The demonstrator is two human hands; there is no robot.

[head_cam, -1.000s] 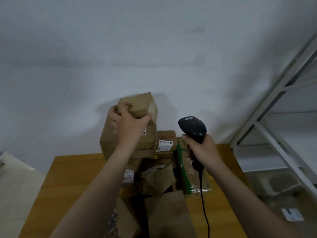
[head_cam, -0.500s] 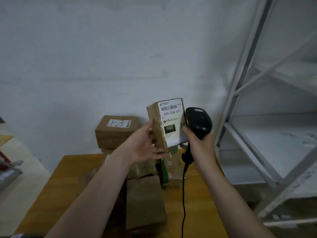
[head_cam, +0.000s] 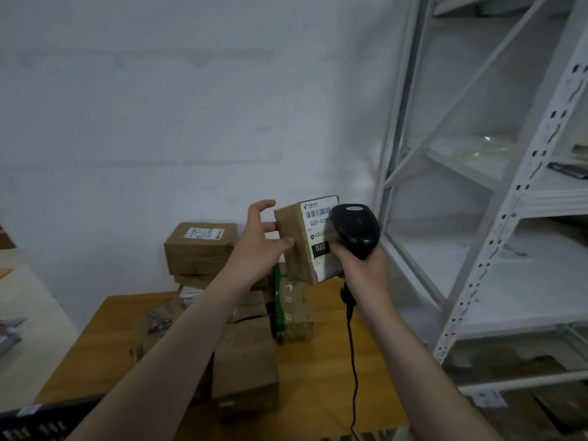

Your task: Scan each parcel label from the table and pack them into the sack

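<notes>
It was a parcel storeroom: labelled cardboard parcels [head_cam: 200, 246] lay heaped on a wooden table [head_cam: 105, 338] against a bare white wall [head_cam: 191, 106], with white metal racking [head_cam: 517, 198] at right.

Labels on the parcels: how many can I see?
3. One faces us on the parcel in the left hand; one lies atop the highest stacked box; one shows on a lower box beneath it. Others may be hidden in the pile.
</notes>
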